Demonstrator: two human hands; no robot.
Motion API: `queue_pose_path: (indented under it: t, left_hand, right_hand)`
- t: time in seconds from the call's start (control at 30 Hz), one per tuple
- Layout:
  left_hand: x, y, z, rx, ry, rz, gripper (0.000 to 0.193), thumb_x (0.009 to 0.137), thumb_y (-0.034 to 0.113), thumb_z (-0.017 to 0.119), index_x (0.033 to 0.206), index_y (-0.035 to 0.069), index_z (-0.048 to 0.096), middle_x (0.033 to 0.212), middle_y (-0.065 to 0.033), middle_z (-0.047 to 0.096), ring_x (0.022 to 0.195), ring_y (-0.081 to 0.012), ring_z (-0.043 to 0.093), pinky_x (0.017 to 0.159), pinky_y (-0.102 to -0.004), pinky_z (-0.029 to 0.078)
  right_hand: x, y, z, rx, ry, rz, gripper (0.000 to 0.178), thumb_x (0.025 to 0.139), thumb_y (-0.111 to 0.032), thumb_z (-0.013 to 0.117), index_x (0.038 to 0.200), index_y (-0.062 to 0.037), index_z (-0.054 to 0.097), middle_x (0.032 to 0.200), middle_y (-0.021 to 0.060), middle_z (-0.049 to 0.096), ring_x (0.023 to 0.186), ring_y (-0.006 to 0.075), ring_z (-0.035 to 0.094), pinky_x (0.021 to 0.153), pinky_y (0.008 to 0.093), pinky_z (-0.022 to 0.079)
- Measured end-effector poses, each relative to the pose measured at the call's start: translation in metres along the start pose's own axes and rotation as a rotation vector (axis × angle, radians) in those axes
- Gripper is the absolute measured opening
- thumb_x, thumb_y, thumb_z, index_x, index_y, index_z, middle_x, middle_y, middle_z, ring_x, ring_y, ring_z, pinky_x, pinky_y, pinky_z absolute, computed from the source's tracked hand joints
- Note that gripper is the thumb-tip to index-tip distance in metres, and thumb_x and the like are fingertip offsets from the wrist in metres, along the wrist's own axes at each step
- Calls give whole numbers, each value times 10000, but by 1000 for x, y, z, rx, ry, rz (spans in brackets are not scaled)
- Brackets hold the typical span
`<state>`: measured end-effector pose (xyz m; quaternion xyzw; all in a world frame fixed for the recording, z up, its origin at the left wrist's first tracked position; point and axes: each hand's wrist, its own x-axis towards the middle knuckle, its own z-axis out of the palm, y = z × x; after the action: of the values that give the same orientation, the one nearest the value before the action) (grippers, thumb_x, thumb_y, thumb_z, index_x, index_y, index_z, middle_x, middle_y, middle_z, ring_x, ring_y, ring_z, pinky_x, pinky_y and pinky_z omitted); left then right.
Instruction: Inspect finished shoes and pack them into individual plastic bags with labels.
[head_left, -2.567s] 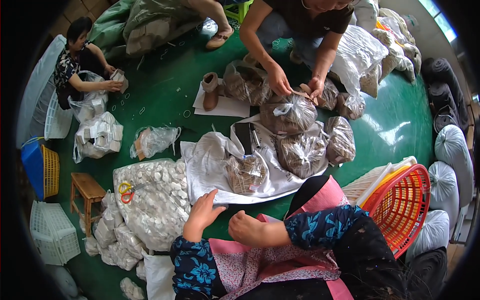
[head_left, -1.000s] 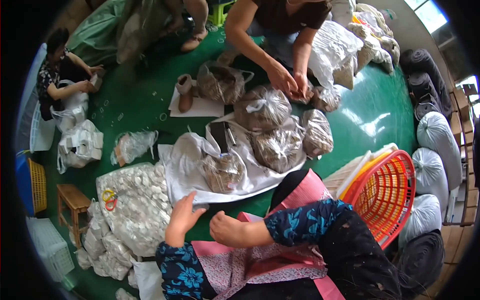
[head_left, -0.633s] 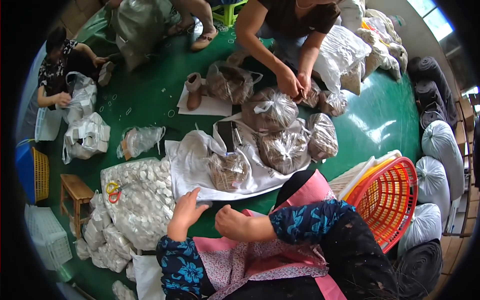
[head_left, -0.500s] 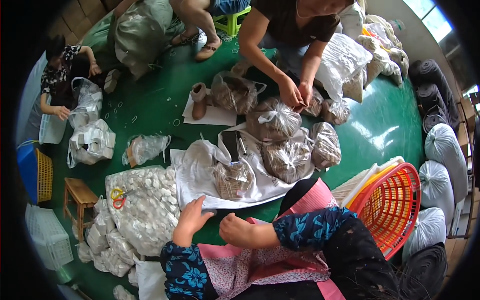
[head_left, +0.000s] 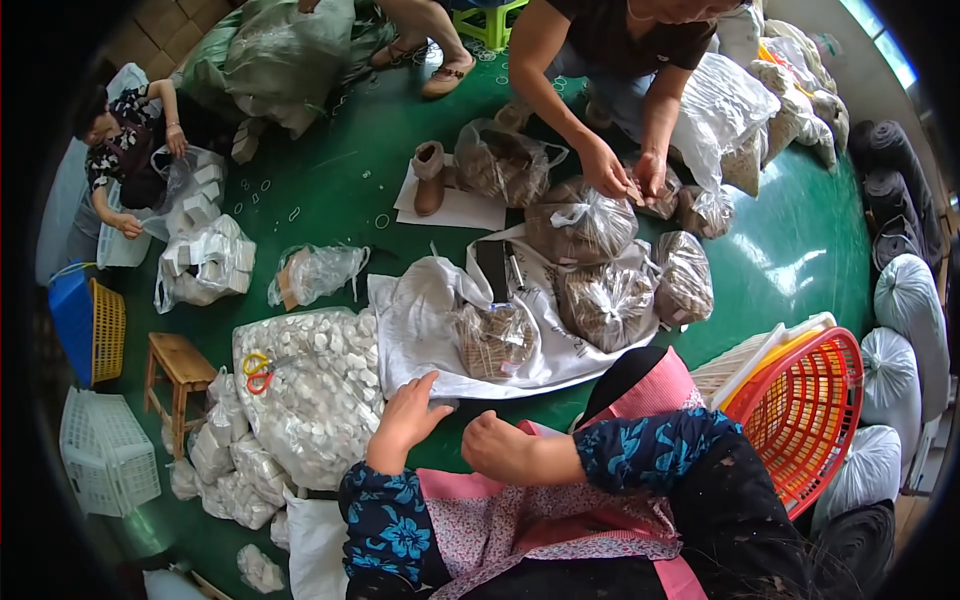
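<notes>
My left hand (head_left: 408,412) is open with its fingers apart, at the near edge of a white cloth sack (head_left: 410,297) spread on the floor. Beside it my right hand (head_left: 496,446) is curled closed above my lap; whatever its fingers may hold is hidden. On the sack, just beyond my hands, stands a clear plastic bag of brown pieces (head_left: 497,338). Behind that bag lies a dark flat phone-like thing (head_left: 493,270). More such filled bags (head_left: 605,303) sit to the right. Left of my left hand rests a large clear bag of small whitish pieces (head_left: 315,395), with scissors (head_left: 258,374) on top.
Across from me a co-worker's hands (head_left: 632,182) pinch something small and brown. A brown boot (head_left: 429,180) stands on white card. A red basket (head_left: 800,430) leans at my right, a wooden stool (head_left: 180,370) stands left. At far left another person handles a bag of white blocks (head_left: 205,258).
The whole view has shifted, so things sit farther right in it. My hands keep nearly the same pose. The far-left person's raised hand now pulls up the bag's edge.
</notes>
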<state>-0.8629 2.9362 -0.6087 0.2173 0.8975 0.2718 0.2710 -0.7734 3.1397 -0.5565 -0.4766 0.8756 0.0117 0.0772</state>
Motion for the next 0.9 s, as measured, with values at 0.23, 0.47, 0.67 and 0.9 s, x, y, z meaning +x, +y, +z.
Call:
queue_pose_path:
  t: [0.23, 0.47, 0.67, 0.9]
  left_hand:
    - [-3, -4, 0, 6, 15, 6, 676, 864, 298, 775, 1416, 11, 511, 1251, -266, 642, 1172, -455, 598, 991, -497, 496]
    - [-2, -8, 4, 18, 21, 31, 681, 862, 306, 779, 1415, 12, 510, 1226, -255, 646, 1149, -450, 605, 972, -495, 500]
    - [0, -10, 5, 11, 20, 33, 682, 865, 309, 776, 1415, 8, 509, 1230, -252, 644, 1145, -450, 605, 972, -497, 500]
    - [2, -7, 3, 8, 1, 9, 676, 871, 308, 769, 1416, 5, 508, 1237, -255, 641, 1150, -452, 602, 982, -500, 496]
  right_hand:
    - [4, -2, -3, 94, -197, 11, 220, 890, -247, 621, 963, -105, 773, 1035, 128, 721, 968, 293, 677, 812, 457, 489]
    - [3, -1, -1, 91, -182, 6, 204, 893, -240, 615, 938, -109, 765, 1004, 119, 717, 940, 284, 672, 812, 451, 482]
    - [5, -2, 3, 116, -182, 18, 205, 893, -245, 616, 932, -111, 766, 995, 119, 716, 939, 285, 672, 815, 456, 482]
    - [4, 0, 4, 86, -158, 3, 202, 893, -244, 617, 924, -111, 766, 991, 109, 716, 934, 277, 669, 808, 446, 476]
